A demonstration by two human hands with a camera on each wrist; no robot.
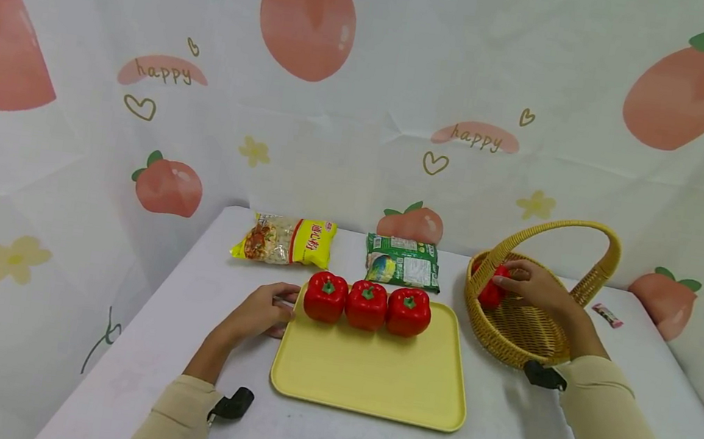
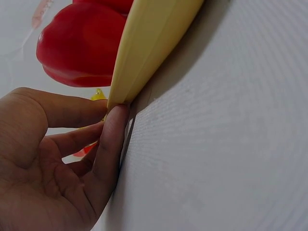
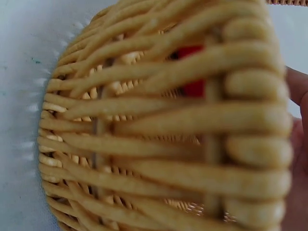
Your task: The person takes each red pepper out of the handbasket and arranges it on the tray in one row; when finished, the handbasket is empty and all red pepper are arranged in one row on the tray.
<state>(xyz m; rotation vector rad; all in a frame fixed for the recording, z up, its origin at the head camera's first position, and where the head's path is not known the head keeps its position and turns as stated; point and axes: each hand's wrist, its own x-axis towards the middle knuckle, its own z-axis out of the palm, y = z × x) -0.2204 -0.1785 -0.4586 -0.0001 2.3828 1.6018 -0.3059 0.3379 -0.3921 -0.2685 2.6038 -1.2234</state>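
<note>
Three red bell peppers (image 1: 366, 306) with green stems stand in a row along the far side of a yellow tray (image 1: 371, 381). My left hand (image 1: 260, 311) pinches the tray's left edge; in the left wrist view the thumb (image 2: 72, 109) lies at the rim with a finger against the underside. To the right, my right hand (image 1: 533, 284) reaches into a wicker basket (image 1: 508, 351), fingers curled on a red bell pepper (image 1: 491, 294) by its left wall. In the right wrist view the basket's weave (image 3: 168, 125) hides most of that hand and pepper.
Behind the tray lie a yellow food bag (image 1: 285, 240) and a green packet (image 1: 404, 262). The basket's tall arched handle (image 1: 607, 257) rises beside my right forearm. A small pink wrapped stick (image 1: 608, 315) lies right of the basket. A printed cloth (image 1: 362, 139) hangs behind the white table.
</note>
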